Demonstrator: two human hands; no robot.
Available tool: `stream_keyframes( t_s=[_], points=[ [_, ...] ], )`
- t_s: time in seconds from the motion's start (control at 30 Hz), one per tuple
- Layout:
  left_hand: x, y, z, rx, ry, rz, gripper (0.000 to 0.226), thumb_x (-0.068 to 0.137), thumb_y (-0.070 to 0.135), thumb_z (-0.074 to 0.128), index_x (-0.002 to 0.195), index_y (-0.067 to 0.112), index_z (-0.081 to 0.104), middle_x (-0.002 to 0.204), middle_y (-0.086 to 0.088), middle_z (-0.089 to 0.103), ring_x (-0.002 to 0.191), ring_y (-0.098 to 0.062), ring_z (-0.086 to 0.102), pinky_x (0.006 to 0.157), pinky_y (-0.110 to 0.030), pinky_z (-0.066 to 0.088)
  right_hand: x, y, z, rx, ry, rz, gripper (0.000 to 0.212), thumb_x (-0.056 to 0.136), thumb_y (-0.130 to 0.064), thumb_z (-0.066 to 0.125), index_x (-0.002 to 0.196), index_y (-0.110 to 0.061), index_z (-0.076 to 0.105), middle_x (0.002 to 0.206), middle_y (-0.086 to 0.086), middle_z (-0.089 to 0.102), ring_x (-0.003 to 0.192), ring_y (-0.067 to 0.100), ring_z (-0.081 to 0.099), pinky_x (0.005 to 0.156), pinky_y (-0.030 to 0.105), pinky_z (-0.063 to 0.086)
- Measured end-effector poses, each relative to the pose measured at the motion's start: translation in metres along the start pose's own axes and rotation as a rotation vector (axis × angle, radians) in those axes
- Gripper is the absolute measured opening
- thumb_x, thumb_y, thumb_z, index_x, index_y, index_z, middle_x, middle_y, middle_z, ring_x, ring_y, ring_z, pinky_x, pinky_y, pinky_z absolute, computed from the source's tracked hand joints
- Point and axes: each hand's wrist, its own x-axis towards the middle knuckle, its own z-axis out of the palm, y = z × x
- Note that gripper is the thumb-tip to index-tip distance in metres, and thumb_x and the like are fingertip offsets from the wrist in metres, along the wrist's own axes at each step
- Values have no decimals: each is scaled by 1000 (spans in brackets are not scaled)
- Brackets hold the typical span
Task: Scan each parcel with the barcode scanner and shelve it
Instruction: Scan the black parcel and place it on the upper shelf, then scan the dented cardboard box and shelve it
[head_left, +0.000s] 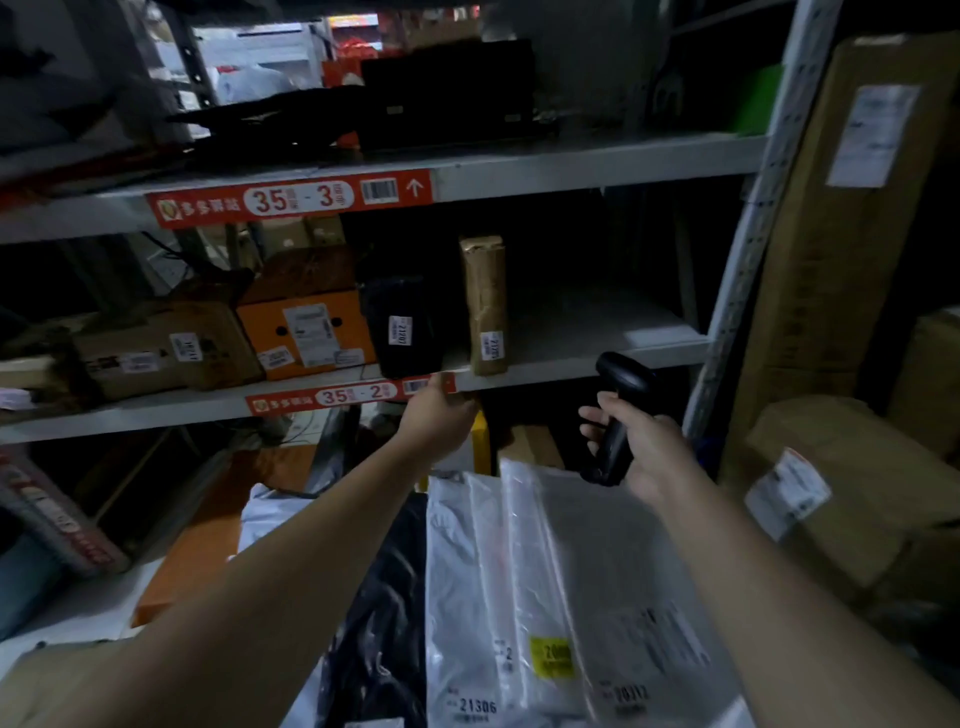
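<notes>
- The right hand (641, 447) has its grip clenched around the handle of the black barcode scanner (618, 415), whose long axis runs up and slightly left, head uppermost, the nose facing the shelf edge.
- The left hand (439, 415) reaches forward to the front lip of the middle shelf (571, 364); its fingertips rest at the right end of the red shelf label (348, 397) marked 35-2. Whether this grip pinches the label or only touches it, I cannot tell; it carries no parcel.
- The relation that matters: the label's small barcode sits left of and a little below the scanner head, just beside the left fingertips. The scanner is near, so a short swing leftward looks enough to read it.
- On the shelf just above the label stand an upright black parcel (402, 325) and an upright brown-wrapped parcel (485, 306), each with a white sticker facing out; bare shelf lies to the right, directly ahead of the scanner.
- Below both forearms lies a pile of flat poly-bag parcels (571, 597), long axes running away from the person, numbered stickers at the near end. These look unshelved; the right hand is nearer them but occupied, so the left would likely do the lifting.
- A tall cardboard box (841, 234) leans outside the right upright.
</notes>
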Motion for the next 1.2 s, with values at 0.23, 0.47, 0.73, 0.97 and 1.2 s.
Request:
stream_keyframes(
  t_s=[0.23, 0.47, 0.73, 0.97, 1.2],
  points=[
    [-48, 42, 54, -176, -135, 16, 60, 95, 32, 69, 150, 20, 48, 128, -5, 69, 110, -25, 70, 92, -43, 61, -47, -23, -52, -144, 132, -103, 15, 97, -19, 73, 110, -11, 72, 92, 10, 78, 65, 18, 72, 61, 31, 52],
    [-86, 72, 115, -163, -273, 41, 68, 99, 35, 67, 158, 15, 40, 145, -7, 60, 129, -30, 59, 107, -37, 50, -82, -44, -113, -288, 330, -166, 12, 93, -22, 77, 86, -12, 76, 91, 16, 80, 64, 23, 70, 71, 42, 56],
    [-110, 90, 180, -367, -420, -73, 69, 99, 41, 65, 157, 14, 39, 126, -10, 65, 107, -28, 65, 98, -40, 55, -106, -79, -187, -538, 719, -353, 36, 86, -41, 74, 97, -7, 74, 93, 17, 77, 79, 34, 72, 70, 46, 60],
    [-95, 139, 224, -432, -471, -79, 53, 104, 31, 61, 150, 7, 46, 86, -3, 54, 71, -16, 52, 70, -35, 47, -100, -86, -250, -560, 940, -385, 35, 93, -25, 74, 124, -11, 70, 122, 17, 71, 112, 31, 69, 99, 48, 56],
    [-52, 196, 269, -435, -478, -2, 65, 94, 40, 64, 130, -13, 54, 102, -42, 60, 70, -41, 61, 52, -25, 39, -85, -78, -277, -286, 908, -231, 49, 85, -38, 79, 128, -15, 71, 121, 10, 74, 111, 31, 70, 100, 50, 57]
  ],
)
